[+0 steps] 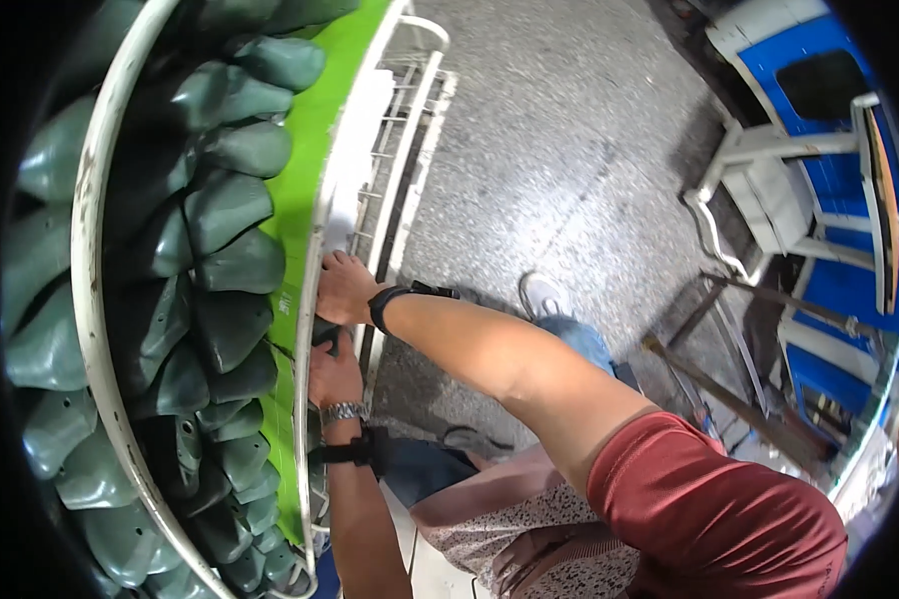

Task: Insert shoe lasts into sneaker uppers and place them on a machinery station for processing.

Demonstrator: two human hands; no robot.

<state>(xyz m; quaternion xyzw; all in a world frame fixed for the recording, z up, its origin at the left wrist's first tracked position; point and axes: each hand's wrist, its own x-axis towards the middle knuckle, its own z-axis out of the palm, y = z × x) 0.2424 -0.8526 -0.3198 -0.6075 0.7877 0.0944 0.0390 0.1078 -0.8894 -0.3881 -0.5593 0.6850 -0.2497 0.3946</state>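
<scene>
My right hand (346, 290) reaches over the white rack's rail, its fingers curled down and partly hidden. Just below it in view, my left hand (335, 374) is closed around a small dark thing (326, 337), mostly covered by the fingers. The two hands are close together beside a bright green panel (308, 170). Left of the panel, many dark green shoe lasts (232, 212) are packed in rows, most with their rounded ends toward me. What the right fingers touch cannot be made out.
A curved white metal rail (92, 230) crosses over the lasts. White wire shelving (398, 150) runs along the rack's right side. Speckled grey floor (539, 120) lies beyond, with my shoe (544, 296) on it. At the right stands a blue and white frame (814, 165).
</scene>
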